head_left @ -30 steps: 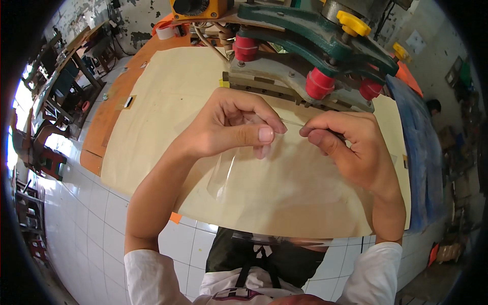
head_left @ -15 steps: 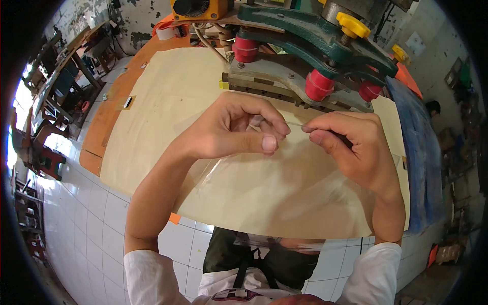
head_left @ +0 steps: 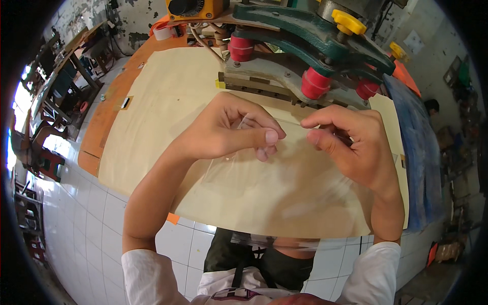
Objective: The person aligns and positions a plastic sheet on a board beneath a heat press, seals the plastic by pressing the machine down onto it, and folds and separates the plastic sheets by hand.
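A large clear plastic sheet (head_left: 244, 178) lies over the table in front of me, with light glinting along its folds. My left hand (head_left: 239, 129) pinches its upper part between thumb and fingers, and a fold of film stands up inside the palm. Close by on the right, my right hand (head_left: 348, 145) is curled at the sheet's far edge. Its index finger and thumb tips are slightly apart, while the other fingers fold underneath, loosely gripping the film. A thin line of film spans the gap between both hands.
Just beyond my hands stands a green press machine (head_left: 290, 38) with red cylindrical mounts and yellow knobs. Cream paper (head_left: 137, 132) covers the wooden table (head_left: 94, 145). A blue sheet (head_left: 419, 168) drapes the right side. An orange control box (head_left: 198, 8) and tape roll (head_left: 163, 33) sit behind.
My right thumb and index finger have parted slightly. The left hand's lower fingers have shifted downward, and a fold of film now shows in that palm. The view has shifted a little.
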The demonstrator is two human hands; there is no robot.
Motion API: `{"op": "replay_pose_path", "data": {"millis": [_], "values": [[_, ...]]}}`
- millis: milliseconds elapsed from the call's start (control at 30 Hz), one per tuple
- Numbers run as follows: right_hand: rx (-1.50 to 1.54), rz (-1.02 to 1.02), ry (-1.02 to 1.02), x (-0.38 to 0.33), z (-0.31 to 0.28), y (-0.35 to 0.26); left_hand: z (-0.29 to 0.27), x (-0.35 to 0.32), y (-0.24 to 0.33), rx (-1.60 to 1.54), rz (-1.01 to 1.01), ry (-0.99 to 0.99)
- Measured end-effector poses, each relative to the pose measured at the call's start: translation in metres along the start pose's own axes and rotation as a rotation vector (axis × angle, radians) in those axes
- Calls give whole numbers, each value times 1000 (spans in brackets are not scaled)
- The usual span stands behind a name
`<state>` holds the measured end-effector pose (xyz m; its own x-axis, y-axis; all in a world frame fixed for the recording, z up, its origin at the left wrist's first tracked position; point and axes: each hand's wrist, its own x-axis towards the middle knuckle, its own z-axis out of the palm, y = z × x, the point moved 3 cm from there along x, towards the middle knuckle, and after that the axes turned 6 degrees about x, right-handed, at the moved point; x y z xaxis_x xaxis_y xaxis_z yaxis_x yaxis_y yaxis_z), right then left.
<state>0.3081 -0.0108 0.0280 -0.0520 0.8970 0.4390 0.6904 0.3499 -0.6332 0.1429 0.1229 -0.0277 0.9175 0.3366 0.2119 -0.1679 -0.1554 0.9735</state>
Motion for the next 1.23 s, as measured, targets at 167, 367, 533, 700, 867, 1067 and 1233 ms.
{"op": "replay_pose_path", "data": {"millis": [167,367,533,700,867,1067,1233], "values": [[70,84,-21,-2,-3,11,-3,-1,-1,-39,48,6],[103,163,-150,1,1,5,1,0,-5,-81,55,-3],[73,124,-191,1,10,5,6,0,-6,-35,74,1],[188,188,-167,-3,11,9,4,0,-4,-64,45,-8],[189,208,-133,-1,-1,12,-1,0,-6,-66,70,1],[184,268,-132,-1,-25,10,-14,-1,-7,-113,170,35],[177,325,-197,-2,-32,15,-19,1,-12,-116,169,40]]}}
